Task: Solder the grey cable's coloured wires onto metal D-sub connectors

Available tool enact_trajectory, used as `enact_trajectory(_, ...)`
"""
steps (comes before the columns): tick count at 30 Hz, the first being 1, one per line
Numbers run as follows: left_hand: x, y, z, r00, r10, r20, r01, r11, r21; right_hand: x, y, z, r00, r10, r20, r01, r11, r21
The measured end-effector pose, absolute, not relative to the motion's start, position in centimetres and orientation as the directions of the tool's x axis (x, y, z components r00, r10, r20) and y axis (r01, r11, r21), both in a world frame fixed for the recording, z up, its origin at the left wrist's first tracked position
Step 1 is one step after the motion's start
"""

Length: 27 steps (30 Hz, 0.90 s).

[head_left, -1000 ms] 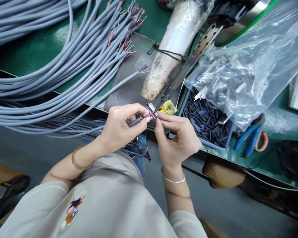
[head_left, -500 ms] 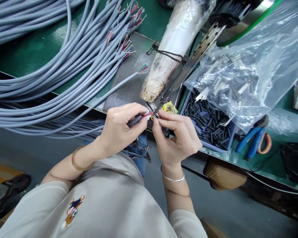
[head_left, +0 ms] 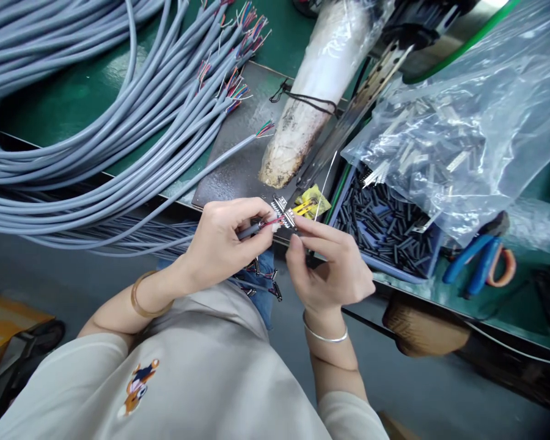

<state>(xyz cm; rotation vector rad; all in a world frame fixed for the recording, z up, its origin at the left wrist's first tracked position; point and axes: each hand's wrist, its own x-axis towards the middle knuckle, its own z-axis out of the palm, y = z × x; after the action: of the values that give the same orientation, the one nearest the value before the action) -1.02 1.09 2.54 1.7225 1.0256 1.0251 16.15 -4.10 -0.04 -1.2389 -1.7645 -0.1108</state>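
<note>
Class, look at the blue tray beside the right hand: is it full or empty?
Nearly full. The blue tray holds a heap of short black tubes across its whole visible floor; a clear bag hides its far end.

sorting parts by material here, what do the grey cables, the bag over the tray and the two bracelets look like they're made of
Grey cables: matte grey plastic or rubber jacket, bending softly, thin coloured wires at the stripped ends.
Bag: thin clear plastic film, glossy and creased, contents showing through.
Bracelet by the left hand: amber, smooth, translucent-looking, perhaps resin or stone.
Bracelet by the right hand: thin bright silver band, likely metal.
</note>
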Motion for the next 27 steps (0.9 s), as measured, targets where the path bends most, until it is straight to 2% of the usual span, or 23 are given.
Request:
enact_trajectory(3,-1.3,0.8,3.3,0.431,0.899,-0.082,0.035,0.074,0.997,17.6,-4.9,-0.1,-0.078,0.678,0.731,0.640,0.597,-0.485)
enact_trajectory(5,-1.7,0.7,3.6,0.543,0.804,-0.241,-0.072,0.331,0.941,18.2,-5.4,-0.4,-0.147,0.656,0.740,0.583,0.662,-0.471)
enact_trajectory(8,-2.1,0.3,3.8,0.665,0.677,-0.316,-0.128,0.519,0.845,17.9,-5.7,-1.2,-0.188,0.670,0.718,0.616,0.650,-0.445)
enact_trajectory(11,-2.4,-0.3,3.6,0.626,0.732,-0.270,-0.179,0.471,0.864,16.6,-5.9,-1.7,-0.066,0.705,0.706,0.617,0.585,-0.526)
enact_trajectory(13,-2.6,-0.7,3.4,0.579,0.796,-0.178,-0.225,0.365,0.903,15.7,-5.9,-1.5,0.071,0.760,0.646,0.552,0.509,-0.661)
enact_trajectory(15,-2.9,-1.0,3.1,0.566,0.822,-0.069,-0.252,0.251,0.935,15.1,-5.7,-0.8,0.171,0.846,0.505,0.419,0.402,-0.814)
enact_trajectory(17,-3.2,-1.2,2.8,0.572,0.819,0.040,-0.246,0.125,0.961,14.9,-5.5,-0.1,0.151,0.935,0.322,0.224,0.285,-0.932)
enact_trajectory(19,-3.4,-1.3,2.5,0.587,0.800,0.122,-0.206,0.001,0.979,14.8,-5.3,0.5,0.049,0.983,0.175,0.069,0.171,-0.983)
enact_trajectory(21,-3.5,-1.6,2.3,0.576,0.804,0.149,-0.154,-0.072,0.985,14.7,-5.2,0.8,0.009,0.994,0.108,0.041,0.107,-0.993)
enact_trajectory(23,-3.4,-1.8,2.1,0.538,0.836,0.109,-0.122,-0.050,0.991,14.6,-5.4,0.9,0.133,0.978,0.163,0.185,0.137,-0.973)
enact_trajectory(24,-3.2,-2.0,2.0,0.518,0.852,0.072,-0.117,-0.013,0.993,14.5,-5.5,0.8,0.231,0.938,0.259,0.306,0.183,-0.934)
enact_trajectory(25,-3.1,-2.0,1.9,0.503,0.864,0.031,-0.119,0.034,0.992,14.4,-5.6,0.8,0.319,0.864,0.389,0.432,0.233,-0.871)
enact_trajectory(27,-2.7,-2.0,1.7,0.484,0.874,-0.040,-0.142,0.123,0.982,14.3,-5.7,0.7,0.418,0.625,0.659,0.591,0.363,-0.720)
